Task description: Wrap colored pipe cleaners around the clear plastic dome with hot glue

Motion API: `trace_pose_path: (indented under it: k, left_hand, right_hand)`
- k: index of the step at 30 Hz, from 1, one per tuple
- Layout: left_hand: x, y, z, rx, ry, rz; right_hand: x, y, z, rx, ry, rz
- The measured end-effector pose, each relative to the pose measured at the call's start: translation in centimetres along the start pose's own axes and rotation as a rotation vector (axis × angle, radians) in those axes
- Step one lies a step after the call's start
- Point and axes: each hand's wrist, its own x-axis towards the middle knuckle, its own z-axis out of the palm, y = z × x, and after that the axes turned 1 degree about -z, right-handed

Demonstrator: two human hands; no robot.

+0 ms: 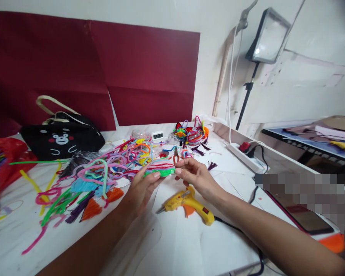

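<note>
Grip first: left hand (142,188) is closed around the near end of a green pipe-cleaner bundle (160,172), thumb on top and fingers curled under, nails showing. Right hand (194,175) pinches the other end between thumb and fingertips, so the piece hangs in the air between both hands, just above the counter (189,245), w/ pink/red strands running along its top edge.

Going left to right around that grip, and what I'd worry about:

- Far left of the grip: red bag (8,157) and a black bear bag (61,140), well apart, no issue imo.
- Just left of and behind the grip: big loose pile of pipe cleaners (103,172) plus orange and purple tassels (92,209). Left hand sits right at the edge of it. Stray ends could snag the bundle or get dragged along if the hands shift, and the fuzzy wire tips can poke fingers.
- Right under the grip, toward the body: yellow glue gun (189,205) lying on its side, nozzle pointing left toward the left forearm. Can't tell if it's hot, but its cord (232,228) runs under the right forearm. If the arm catches the cord, the gun swings, and a hot tip could hit skin or the paper on the counter. Biggest risk tbh.
- Behind the grip: small pliers (176,155) and finished colourful pieces (191,136), close enough to knock if the bundle gets pushed fwd.
- Right of the grip: power strip (247,157) w/ plugs, and a phone (307,218) near the counter edge by the right elbow. An elbow bump might send the phone off.
</note>
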Motion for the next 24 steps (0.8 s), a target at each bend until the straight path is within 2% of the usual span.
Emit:
trace_pose_path:
  k: [6, 14, 24]
  left_hand:
    - [0.16, -0.18, -0.4, -0.031, -0.009, 0.014]
    - [0.42, -0.24, -0.31, -0.06, 0.02, 0.02]
    - [0.56, -0.67, -0.94, -0.064, -0.078, 0.053]
  right_hand:
    - [0.22, 0.11, -0.36, -0.119, -0.007, -0.092]
    - [0.09, 0.18, -0.62, -0.192, -0.079, -0.148]
    - [0.17, 0.36, -0.86, -0.242, -0.036, -0.182]
